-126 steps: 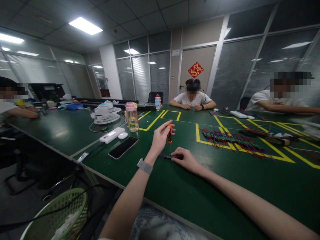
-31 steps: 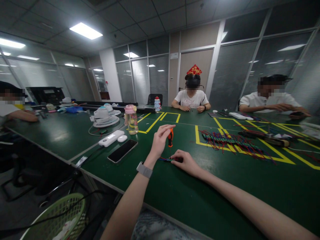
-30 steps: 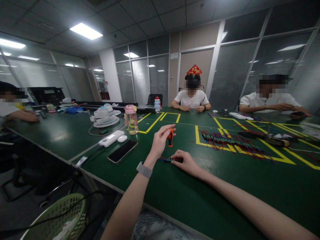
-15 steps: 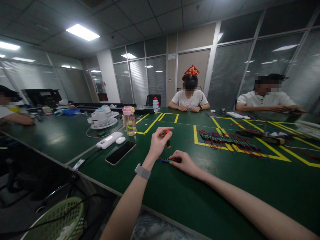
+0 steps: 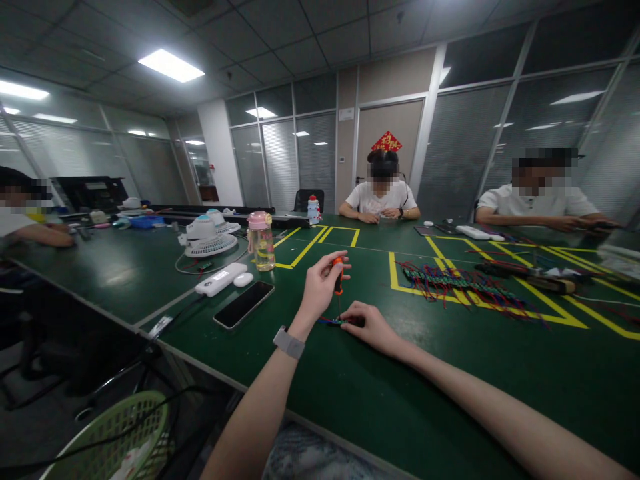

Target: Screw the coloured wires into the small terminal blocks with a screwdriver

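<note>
My left hand (image 5: 321,283) is closed round the orange and black handle of a screwdriver (image 5: 339,276), which stands upright with its shaft pointing down. The tip meets a small green circuit board (image 5: 333,323) with red and blue wires, lying on the green table (image 5: 320,373). My right hand (image 5: 369,325) rests on the table to the right, its thumb and forefinger pinching the board's right end. Its other fingers are curled and partly hidden.
Left of my hands lie a black phone (image 5: 244,305), a white power strip (image 5: 221,279) and a pink-lidded bottle (image 5: 261,241). Many wired boards (image 5: 463,283) lie to the right inside yellow tape. People sit across the table and at far left.
The fingers of my left hand have shifted slightly round the screwdriver handle, with more fingers showing behind it. My right hand holds its place at the board. The whole view has shifted slightly.
</note>
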A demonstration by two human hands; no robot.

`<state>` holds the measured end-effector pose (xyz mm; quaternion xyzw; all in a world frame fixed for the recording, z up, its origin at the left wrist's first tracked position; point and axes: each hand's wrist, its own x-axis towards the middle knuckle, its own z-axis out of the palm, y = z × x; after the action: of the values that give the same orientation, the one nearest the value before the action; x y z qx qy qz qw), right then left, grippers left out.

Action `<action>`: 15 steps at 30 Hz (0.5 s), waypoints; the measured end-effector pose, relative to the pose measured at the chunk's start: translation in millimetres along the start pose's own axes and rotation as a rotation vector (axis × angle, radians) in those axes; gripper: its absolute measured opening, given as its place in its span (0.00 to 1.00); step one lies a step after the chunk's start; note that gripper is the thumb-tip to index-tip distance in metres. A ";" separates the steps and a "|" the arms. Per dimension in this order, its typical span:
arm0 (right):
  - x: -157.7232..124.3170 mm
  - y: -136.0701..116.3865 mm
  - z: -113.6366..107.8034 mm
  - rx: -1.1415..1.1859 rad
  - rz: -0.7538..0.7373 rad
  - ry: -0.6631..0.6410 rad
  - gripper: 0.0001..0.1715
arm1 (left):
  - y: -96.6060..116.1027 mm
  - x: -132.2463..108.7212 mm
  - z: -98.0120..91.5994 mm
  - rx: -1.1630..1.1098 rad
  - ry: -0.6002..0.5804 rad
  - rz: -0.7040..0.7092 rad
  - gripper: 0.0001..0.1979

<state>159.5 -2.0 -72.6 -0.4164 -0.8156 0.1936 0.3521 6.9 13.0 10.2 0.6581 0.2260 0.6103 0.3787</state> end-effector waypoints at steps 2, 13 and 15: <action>0.1 0.6 0.3 0.000 0.001 0.000 0.09 | 0.6 -0.7 0.7 0.058 0.020 0.003 0.14; 0.0 -2.9 -1.7 0.001 -0.003 -0.005 0.09 | 0.9 1.0 -3.3 0.009 0.036 -0.045 0.14; -0.1 -3.4 -2.1 0.001 0.000 -0.009 0.09 | 1.6 0.8 -3.1 0.057 0.057 -0.012 0.12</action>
<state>159.2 -4.0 -69.1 -0.4155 -0.8169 0.1961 0.3487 3.8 13.3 11.8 0.6495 0.2579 0.6200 0.3567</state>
